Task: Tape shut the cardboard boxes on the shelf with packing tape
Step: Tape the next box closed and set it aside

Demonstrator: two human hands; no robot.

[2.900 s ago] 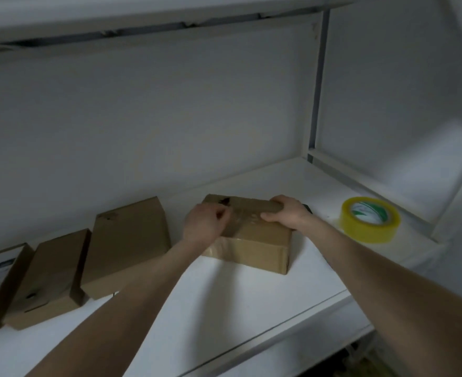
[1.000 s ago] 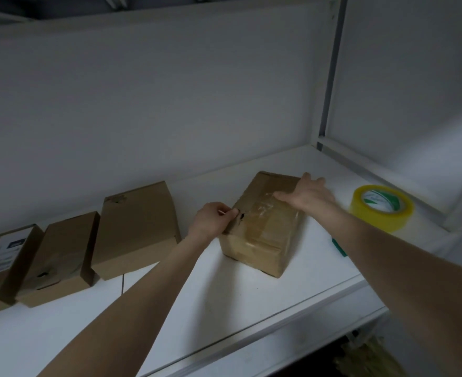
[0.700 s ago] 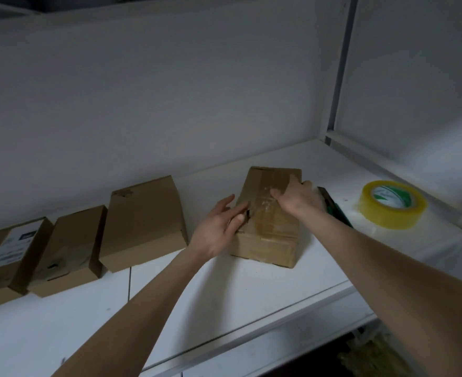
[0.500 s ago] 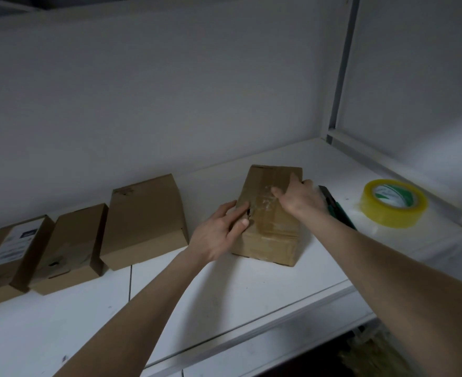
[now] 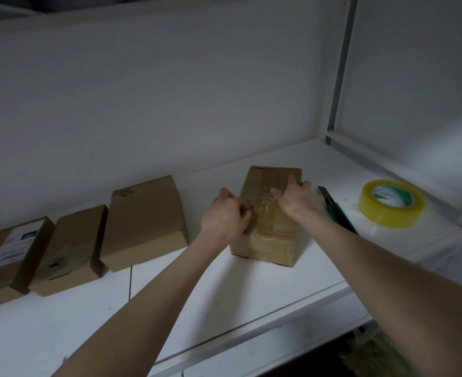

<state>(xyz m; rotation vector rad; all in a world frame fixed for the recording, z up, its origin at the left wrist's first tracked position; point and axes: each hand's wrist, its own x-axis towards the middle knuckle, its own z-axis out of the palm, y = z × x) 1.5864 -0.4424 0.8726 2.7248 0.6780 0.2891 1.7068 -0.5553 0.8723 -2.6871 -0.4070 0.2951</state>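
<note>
On the shelf (image 5: 224, 289) the box (image 5: 270, 224) lies lengthwise away from us, between our hands. The right hand (image 5: 299, 201) grips its right edge. The left hand (image 5: 225, 219) curls against its left side, hold unclear. The tape roll (image 5: 391, 202) lies nearer the right hand.

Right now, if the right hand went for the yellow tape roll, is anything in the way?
Yes. A green utility knife lies flat on the shelf between the right hand, which grips the box, and the tape roll. The hand could probably pass over it.
</note>
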